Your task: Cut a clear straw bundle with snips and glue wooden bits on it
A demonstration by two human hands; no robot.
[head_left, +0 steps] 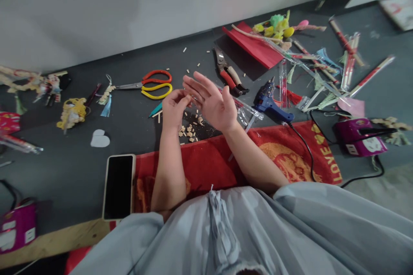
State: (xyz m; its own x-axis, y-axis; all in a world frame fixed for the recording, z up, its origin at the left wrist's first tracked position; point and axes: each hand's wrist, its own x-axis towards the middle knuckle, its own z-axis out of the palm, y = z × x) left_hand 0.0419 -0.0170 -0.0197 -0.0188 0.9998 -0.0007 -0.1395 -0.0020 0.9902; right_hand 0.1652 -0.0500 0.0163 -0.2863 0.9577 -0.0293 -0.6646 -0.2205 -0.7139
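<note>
My left hand is closed in a pinch, its fingertips close to the fingers of my right hand; whatever it may hold is too small to make out. My right hand is open, palm turned up and fingers stretched out. Below and between them lies a scatter of small pale wooden pieces on the dark table. A teal pen-like thing pokes out beside my left hand. Beyond the hands are scissors with orange and yellow handles and pliers with red and white grips.
A blue glue gun with a cord lies right of my hands. A red towel covers the near edge, with a phone at its left. Wrapped sticks, tassels, red paper and a purple box fill the right side.
</note>
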